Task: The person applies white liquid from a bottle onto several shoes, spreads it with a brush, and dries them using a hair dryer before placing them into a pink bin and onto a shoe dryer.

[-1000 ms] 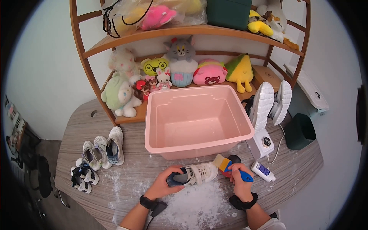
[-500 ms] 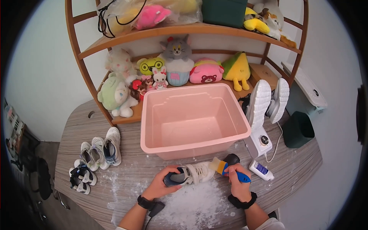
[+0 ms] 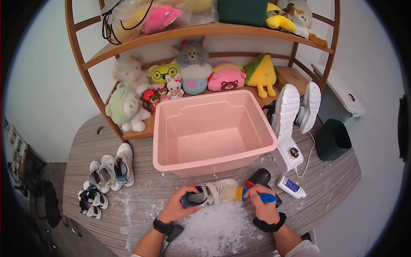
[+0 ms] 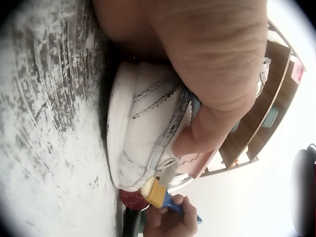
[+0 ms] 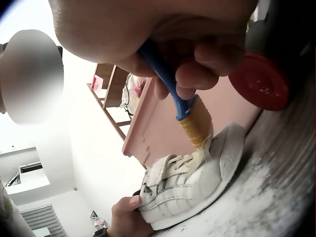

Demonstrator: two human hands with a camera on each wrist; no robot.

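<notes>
A white shoe with dark trim lies on its sole on the powder-covered table, toe to the right. My left hand grips its heel end, thumb on the near side. In my right hand is the blue handle of a brush. The brush's pale bristles touch the shoe's toe and lace area, seen also in the right wrist view, where the yellow band sits just above the shoe. Behind my right hand lies a black and red device.
A pink tub stands behind the shoe. Several small shoes are at the left. To the right are a white bottle, a shoe dryer holding two shoes, and a dark green bin. Plush toys fill the shelf.
The brush in my right hand has moved left and slightly down, from the toe tip onto the top of the toe. My left hand still grips the heel end.
</notes>
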